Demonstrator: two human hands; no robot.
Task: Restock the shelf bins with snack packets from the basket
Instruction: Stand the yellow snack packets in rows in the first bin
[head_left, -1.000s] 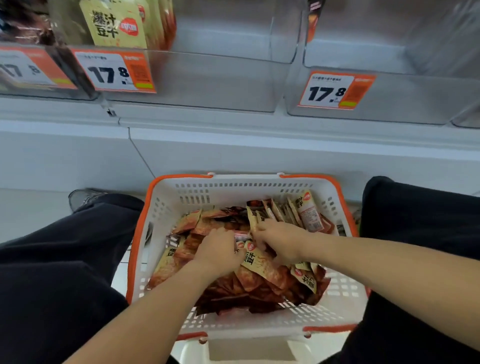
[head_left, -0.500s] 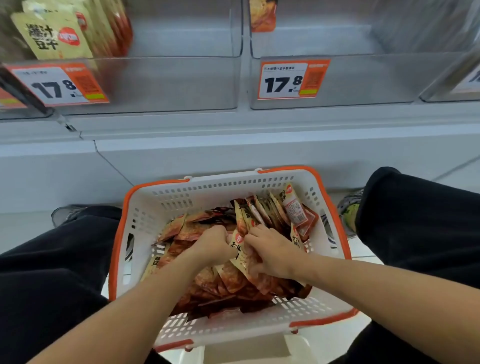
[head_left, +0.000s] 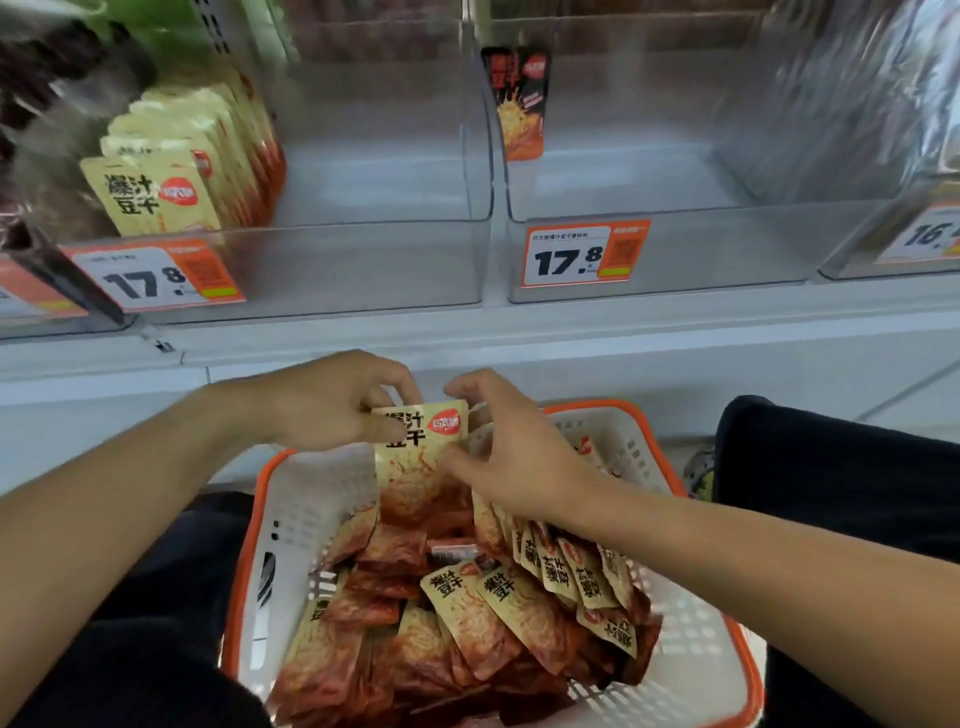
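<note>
Fingers of the left hand (head_left: 322, 402) curl round the top edge of a small stack of snack packets (head_left: 421, 457), thumb on the front face, while the right hand (head_left: 504, 447) pinches the other side of the stack with its fingertips, thumb near the lower edge. Held upright from both sides above the far end of the basket (head_left: 691, 670), the stack is probably being squared so the packets stand in a neat row once they reach a bin. How many are in the grip I cannot tell; only the front one shows clearly. It is a flat pouch, pale cream at the top with dark characters and a red round logo, shading to orange-red below. Many more of the same lie loose and overlapping in the white, orange-rimmed basket. Above, the clear left bin (head_left: 363, 260) holds a row of matching packets at its left side with bare space beside them; the right bin (head_left: 727, 249) holds a single darker packet
</note>
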